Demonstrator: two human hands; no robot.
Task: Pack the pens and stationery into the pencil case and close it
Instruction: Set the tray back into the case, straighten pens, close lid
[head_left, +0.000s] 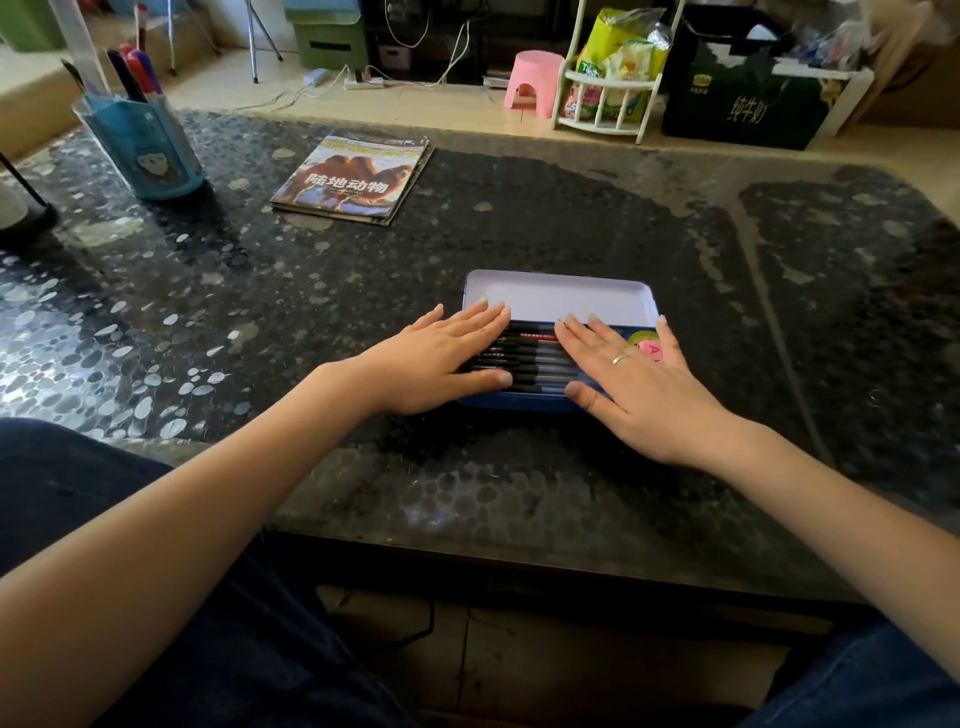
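From the head view we see the left hand (447, 358) and right hand (631, 379) lying flat, fingers spread wide, holding nothing. Under both palms sits the pencil case (519, 402) on the dark surface (311, 312), its lid (561, 296) standing open just beyond the fingertips. Pens (535, 358) lie side by side between the hands.
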